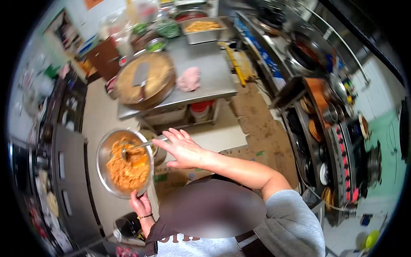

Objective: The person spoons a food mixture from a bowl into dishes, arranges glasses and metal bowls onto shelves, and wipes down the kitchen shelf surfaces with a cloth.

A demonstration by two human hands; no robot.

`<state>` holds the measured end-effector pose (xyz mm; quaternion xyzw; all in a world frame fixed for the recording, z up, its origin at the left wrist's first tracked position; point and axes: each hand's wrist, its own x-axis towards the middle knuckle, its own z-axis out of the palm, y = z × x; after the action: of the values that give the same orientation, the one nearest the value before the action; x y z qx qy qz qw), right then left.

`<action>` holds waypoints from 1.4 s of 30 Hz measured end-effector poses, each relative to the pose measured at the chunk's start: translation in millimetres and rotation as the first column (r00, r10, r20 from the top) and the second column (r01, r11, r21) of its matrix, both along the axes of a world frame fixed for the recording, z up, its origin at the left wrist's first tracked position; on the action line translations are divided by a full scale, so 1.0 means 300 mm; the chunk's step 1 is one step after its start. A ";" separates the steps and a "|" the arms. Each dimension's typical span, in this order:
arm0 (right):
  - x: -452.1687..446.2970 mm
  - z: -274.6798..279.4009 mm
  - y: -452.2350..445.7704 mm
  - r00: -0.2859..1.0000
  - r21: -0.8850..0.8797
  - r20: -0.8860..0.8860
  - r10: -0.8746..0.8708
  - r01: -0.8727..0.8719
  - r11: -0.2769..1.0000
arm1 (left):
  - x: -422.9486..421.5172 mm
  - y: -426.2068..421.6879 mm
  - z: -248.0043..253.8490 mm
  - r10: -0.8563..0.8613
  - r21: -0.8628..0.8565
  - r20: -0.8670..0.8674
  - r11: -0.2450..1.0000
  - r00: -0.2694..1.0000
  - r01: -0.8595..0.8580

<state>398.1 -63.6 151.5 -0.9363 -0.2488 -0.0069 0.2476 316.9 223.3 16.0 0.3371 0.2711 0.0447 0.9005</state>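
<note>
My left hand (142, 205) grips the near rim of a large steel mixing bowl (101, 159). Inside the bowl lies an orange-brown, crumbly or shredded food mix (124, 171), with a glossier yellow-orange patch on one side. A metal spoon (143, 144) rests with its head in the mix, its handle leaning over the right rim. At the handle's end is my right hand (186, 150), its fingers stretched out and spread. Whether those fingers touch the handle I cannot tell.
Ahead stands a steel table (201, 58) with a round chopping board (160, 77), a cleaver (141, 75), a pink cloth-like lump (189, 79) and a food tray (205, 37). Flattened cardboard (263, 128) covers the floor. A shelf rack (317, 141) stands right, dark cabinets (70, 180) left.
</note>
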 end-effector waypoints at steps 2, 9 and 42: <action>-0.055 0.061 -0.209 0.983 -0.040 -0.074 -0.169 0.166 0.985 | 0.100 -0.256 0.080 -0.207 -0.008 -0.003 0.978 0.978 0.207; -0.314 0.106 -0.832 0.796 -0.154 0.005 -0.605 0.599 0.786 | 0.277 -1.043 0.354 -0.718 0.070 0.022 0.695 0.696 0.715; -1.224 0.622 -2.465 0.038 0.715 -0.073 -0.997 0.699 -0.026 | -0.120 -3.084 0.806 -0.856 0.248 0.180 -0.437 -0.485 0.864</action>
<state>30.9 -803.1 338.0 -0.6962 0.3864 -0.4704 0.3804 281.0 -701.9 257.9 0.3815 -0.2867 -0.6922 0.5414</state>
